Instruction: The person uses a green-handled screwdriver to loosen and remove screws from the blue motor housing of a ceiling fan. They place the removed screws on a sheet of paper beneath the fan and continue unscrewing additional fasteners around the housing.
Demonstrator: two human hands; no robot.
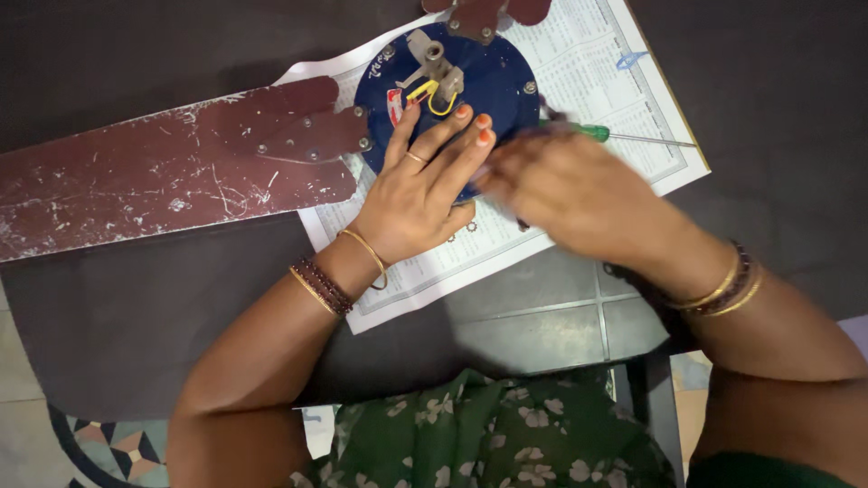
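Lying under the left hand's fingers (448, 136), blue fan motor (488, 77).

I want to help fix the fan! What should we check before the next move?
1. Left hand flat on the blue motor hub: ok.
2. Right hand has a firm hold on the green-handled screwdriver: cannot tell, blurred.
3. Newspaper under the hub: ok.
4. Small washers stay on the paper: ok.
5. Yellow wires away from fingers: ok.
6. Maroon blade attached to the hub: ok.

Dark table (108, 54) carries a spread newspaper (624, 81) (slightly skewed).
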